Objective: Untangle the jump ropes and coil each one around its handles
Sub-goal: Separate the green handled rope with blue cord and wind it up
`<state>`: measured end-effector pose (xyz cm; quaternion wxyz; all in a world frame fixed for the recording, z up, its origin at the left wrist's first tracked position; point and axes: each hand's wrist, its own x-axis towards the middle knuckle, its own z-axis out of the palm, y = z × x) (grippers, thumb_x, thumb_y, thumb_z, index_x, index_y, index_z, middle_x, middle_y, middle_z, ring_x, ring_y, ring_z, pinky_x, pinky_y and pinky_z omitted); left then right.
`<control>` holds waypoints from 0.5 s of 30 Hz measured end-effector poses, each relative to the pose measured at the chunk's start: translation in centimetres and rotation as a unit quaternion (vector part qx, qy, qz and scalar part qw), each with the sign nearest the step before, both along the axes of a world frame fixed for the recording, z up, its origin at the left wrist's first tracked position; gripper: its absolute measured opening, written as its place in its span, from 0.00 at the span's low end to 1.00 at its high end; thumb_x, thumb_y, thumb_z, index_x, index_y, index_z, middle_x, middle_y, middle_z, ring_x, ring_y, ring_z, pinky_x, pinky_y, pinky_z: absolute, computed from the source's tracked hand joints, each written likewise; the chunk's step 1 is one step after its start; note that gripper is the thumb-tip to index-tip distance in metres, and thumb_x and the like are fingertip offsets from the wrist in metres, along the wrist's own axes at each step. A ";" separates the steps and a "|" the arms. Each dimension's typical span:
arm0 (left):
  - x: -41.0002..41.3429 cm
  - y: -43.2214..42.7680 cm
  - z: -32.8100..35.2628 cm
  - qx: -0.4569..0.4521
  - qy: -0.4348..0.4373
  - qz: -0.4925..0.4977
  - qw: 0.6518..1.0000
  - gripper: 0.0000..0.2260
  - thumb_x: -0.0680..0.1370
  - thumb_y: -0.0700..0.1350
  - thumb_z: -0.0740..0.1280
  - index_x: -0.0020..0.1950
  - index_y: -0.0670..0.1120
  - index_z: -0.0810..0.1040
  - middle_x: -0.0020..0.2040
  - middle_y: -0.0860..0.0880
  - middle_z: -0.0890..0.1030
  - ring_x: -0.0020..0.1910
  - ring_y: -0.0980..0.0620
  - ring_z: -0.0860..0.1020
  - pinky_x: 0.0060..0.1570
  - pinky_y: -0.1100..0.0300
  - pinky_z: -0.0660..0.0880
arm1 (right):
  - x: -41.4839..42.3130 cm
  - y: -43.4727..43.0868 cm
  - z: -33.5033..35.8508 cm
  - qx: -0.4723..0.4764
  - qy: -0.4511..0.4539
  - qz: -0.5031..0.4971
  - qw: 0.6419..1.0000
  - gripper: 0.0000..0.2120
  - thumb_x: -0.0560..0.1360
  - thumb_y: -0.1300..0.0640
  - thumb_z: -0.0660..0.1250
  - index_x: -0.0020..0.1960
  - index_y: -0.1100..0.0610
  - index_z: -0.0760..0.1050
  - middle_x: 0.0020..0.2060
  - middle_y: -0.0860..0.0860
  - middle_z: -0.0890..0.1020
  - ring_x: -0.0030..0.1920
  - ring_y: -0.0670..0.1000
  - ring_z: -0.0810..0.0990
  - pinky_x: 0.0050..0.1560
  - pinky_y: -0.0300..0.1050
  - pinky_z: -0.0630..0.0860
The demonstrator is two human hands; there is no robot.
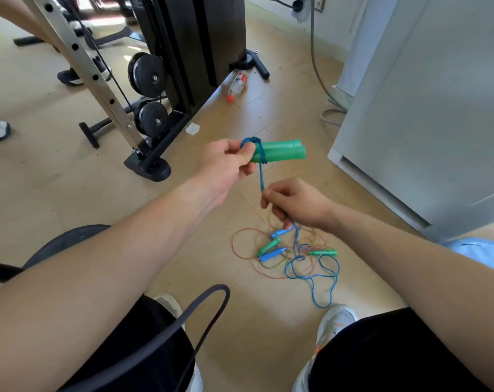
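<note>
Two green handles point(284, 152) lie side by side in my left hand point(226, 162), which grips their left ends, with turns of blue rope point(262, 178) wound round them beside my thumb. The rope drops nearer to my right hand point(295, 205), whose fingertips pinch it, then runs down into the tangle point(285, 254) of ropes and handles on the floor point(254, 321), between my feet and the hands.

Green handles point(282, 153), blue rope point(310, 274), red-capped clear bottle point(237, 84).

Pale wood floor point(56, 171) — black weight machine point(194, 38) left, white cabinet point(427, 108) right.
</note>
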<state>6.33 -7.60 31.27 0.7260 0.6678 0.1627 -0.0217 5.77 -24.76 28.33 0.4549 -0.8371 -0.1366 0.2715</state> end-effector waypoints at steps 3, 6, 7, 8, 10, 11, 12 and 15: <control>-0.1 -0.3 -0.9 0.106 -0.011 0.021 0.994 0.04 0.80 0.42 0.69 0.50 0.41 0.78 0.44 0.46 0.81 0.32 0.55 0.80 0.45 0.58 0.82 | -1.4 1.9 0.8 -0.034 -0.072 0.029 0.996 0.12 0.81 0.55 0.60 0.43 0.57 0.78 0.26 0.49 0.77 0.24 0.51 0.76 0.31 0.40 0.74; 0.0 0.2 -1.2 0.209 -0.039 0.012 0.977 0.03 0.80 0.42 0.69 0.48 0.44 0.78 0.40 0.50 0.82 0.32 0.57 0.81 0.47 0.55 0.83 | -1.0 1.6 2.0 -0.028 -0.114 -0.005 0.993 0.12 0.79 0.56 0.60 0.40 0.57 0.78 0.25 0.48 0.77 0.24 0.50 0.77 0.33 0.45 0.77; 0.1 0.4 -1.3 0.232 -0.044 0.003 0.972 0.03 0.80 0.43 0.69 0.48 0.44 0.78 0.40 0.50 0.82 0.33 0.56 0.81 0.47 0.53 0.82 | -0.8 1.4 2.3 -0.024 -0.118 -0.019 0.993 0.12 0.78 0.56 0.61 0.39 0.57 0.78 0.25 0.49 0.76 0.24 0.50 0.76 0.33 0.48 0.79; 0.1 0.6 -1.3 0.247 -0.050 -0.007 0.968 0.03 0.79 0.43 0.70 0.48 0.44 0.78 0.40 0.50 0.82 0.33 0.56 0.81 0.47 0.52 0.82 | -0.5 1.2 2.5 -0.022 -0.122 -0.026 0.992 0.11 0.77 0.56 0.62 0.39 0.58 0.78 0.26 0.50 0.76 0.25 0.51 0.76 0.34 0.51 0.79; 0.2 0.9 -1.4 0.292 -0.065 -0.036 0.954 0.03 0.79 0.42 0.70 0.47 0.45 0.78 0.39 0.51 0.82 0.34 0.54 0.81 0.46 0.55 0.81 | -0.1 0.9 2.9 -0.034 -0.143 -0.023 0.989 0.13 0.77 0.54 0.65 0.41 0.63 0.77 0.27 0.52 0.74 0.27 0.51 0.74 0.35 0.52 0.77; 0.1 0.8 -1.4 0.327 -0.074 -0.059 0.940 0.03 0.78 0.42 0.71 0.46 0.46 0.78 0.38 0.52 0.81 0.35 0.55 0.80 0.43 0.59 0.79 | 0.2 0.5 3.1 -0.044 -0.159 -0.019 0.986 0.14 0.77 0.52 0.66 0.41 0.64 0.77 0.28 0.53 0.73 0.28 0.51 0.73 0.35 0.51 0.76; 0.0 0.7 -1.4 0.358 -0.081 -0.084 0.926 0.04 0.77 0.42 0.72 0.46 0.47 0.78 0.37 0.53 0.81 0.35 0.56 0.79 0.40 0.64 0.76 | 0.6 0.1 3.4 -0.051 -0.175 -0.018 0.983 0.14 0.77 0.52 0.68 0.41 0.63 0.77 0.27 0.52 0.72 0.29 0.49 0.71 0.35 0.49 0.74; -0.4 0.1 -1.1 0.372 -0.089 -0.153 0.911 0.05 0.77 0.41 0.72 0.44 0.48 0.78 0.36 0.53 0.81 0.33 0.56 0.78 0.36 0.67 0.73 | 2.1 -1.8 4.1 -0.044 -0.198 -0.024 0.979 0.09 0.76 0.52 0.71 0.39 0.53 0.80 0.26 0.45 0.73 0.29 0.43 0.68 0.34 0.41 0.68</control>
